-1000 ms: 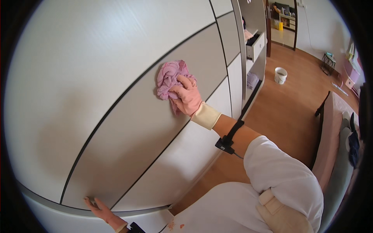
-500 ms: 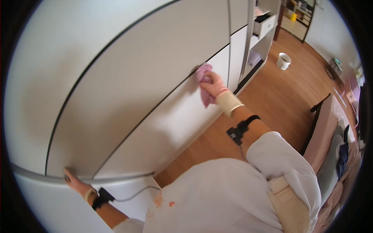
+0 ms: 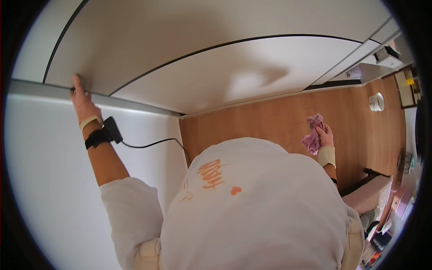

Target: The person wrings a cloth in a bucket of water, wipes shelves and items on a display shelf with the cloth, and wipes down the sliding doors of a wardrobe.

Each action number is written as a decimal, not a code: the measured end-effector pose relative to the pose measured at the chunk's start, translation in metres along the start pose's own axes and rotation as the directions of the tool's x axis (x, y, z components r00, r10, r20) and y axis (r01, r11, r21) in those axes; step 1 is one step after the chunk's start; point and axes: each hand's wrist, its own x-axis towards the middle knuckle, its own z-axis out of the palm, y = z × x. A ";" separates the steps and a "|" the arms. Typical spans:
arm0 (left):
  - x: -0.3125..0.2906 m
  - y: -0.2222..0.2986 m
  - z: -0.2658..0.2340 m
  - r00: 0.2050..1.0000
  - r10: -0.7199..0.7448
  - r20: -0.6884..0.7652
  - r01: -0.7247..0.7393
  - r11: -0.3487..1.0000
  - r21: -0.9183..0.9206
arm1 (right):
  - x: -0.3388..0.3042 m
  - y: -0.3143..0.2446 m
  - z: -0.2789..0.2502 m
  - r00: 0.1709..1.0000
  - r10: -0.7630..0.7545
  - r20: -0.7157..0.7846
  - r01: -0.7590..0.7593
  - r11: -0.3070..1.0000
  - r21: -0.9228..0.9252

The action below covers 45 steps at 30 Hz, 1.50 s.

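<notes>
My left hand (image 3: 84, 104) is raised against the lower left edge of a large pale cabinet panel (image 3: 180, 27). Its fingers are stretched out and apart, touching the panel beside the grey edge strip (image 3: 130, 104). A crumpled pink cloth (image 3: 313, 135) is bunched in my right hand (image 3: 326, 136), out over the wooden floor and away from the panel. The fingers are closed round the cloth's right side, and part of it hangs loose below them.
A white bucket (image 3: 376, 102) stands on the brown wooden floor (image 3: 252, 119) at the right. Beyond the panels is an open drawer (image 3: 388, 58). A bed (image 3: 366, 193) lies at the lower right. A black cable (image 3: 153, 144) runs from my left wrist.
My right hand has come off the cabinet panel with the pink cloth and moved right and down over the floor. My left hand stays at the panel edge while the view has turned.
</notes>
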 end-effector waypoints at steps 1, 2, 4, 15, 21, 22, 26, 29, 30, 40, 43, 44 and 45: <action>0.005 -0.001 -0.003 1.000 -0.002 -0.019 0.003 1.000 0.016 | 0.004 0.004 0.003 0.999 -0.023 0.034 0.024 1.000 -0.021; 0.007 0.000 0.000 0.994 -0.074 -0.082 0.075 0.997 0.015 | 0.003 0.004 0.011 0.998 -0.019 0.054 0.020 0.999 -0.030; 0.008 0.002 -0.003 0.975 -0.143 -0.168 0.147 0.989 0.011 | -0.004 -0.009 0.032 0.989 -0.036 0.145 0.045 0.998 -0.055; 0.021 -0.013 -0.002 0.991 -0.120 0.057 0.122 0.992 -0.021 | -0.064 -0.035 0.143 0.863 -0.074 0.499 0.320 0.845 -0.428; 0.054 -0.039 -0.015 0.990 -0.043 0.135 0.052 0.997 -0.063 | -0.104 -0.044 0.146 0.862 -0.059 0.503 0.344 0.797 -0.497; 0.059 -0.039 -0.007 0.991 -0.090 0.100 0.095 0.995 -0.044 | -0.103 -0.033 0.140 0.873 -0.028 0.486 0.327 0.773 -0.543; 0.054 -0.027 0.013 0.993 -0.027 0.119 0.034 0.998 -0.055 | -0.115 -0.010 0.119 0.888 0.003 0.461 0.302 0.752 -0.586; 0.048 -0.018 0.017 0.988 -0.024 0.153 0.037 0.996 -0.078 | -0.139 -0.022 0.108 0.898 0.087 0.432 0.231 0.743 -0.629; 0.040 -0.008 0.021 0.984 -0.039 0.173 0.053 0.996 -0.075 | -0.143 -0.021 0.105 0.899 0.078 0.431 0.236 0.742 -0.627; 0.002 0.027 0.065 0.922 0.061 0.382 -0.041 0.997 -0.061 | -0.176 -0.034 0.109 0.897 0.171 0.408 0.194 0.678 -0.709; -0.006 0.028 0.084 0.886 0.115 0.449 -0.057 0.988 -0.141 | -0.171 -0.013 0.105 0.898 0.145 0.416 0.215 0.680 -0.701; -0.010 0.031 0.090 0.862 0.150 0.484 -0.083 0.984 -0.158 | -0.168 -0.007 0.105 0.897 0.131 0.423 0.229 0.680 -0.696; -0.015 0.034 0.096 0.860 0.141 0.490 -0.055 0.981 -0.187 | -0.169 -0.004 0.106 0.897 0.129 0.423 0.232 0.677 -0.699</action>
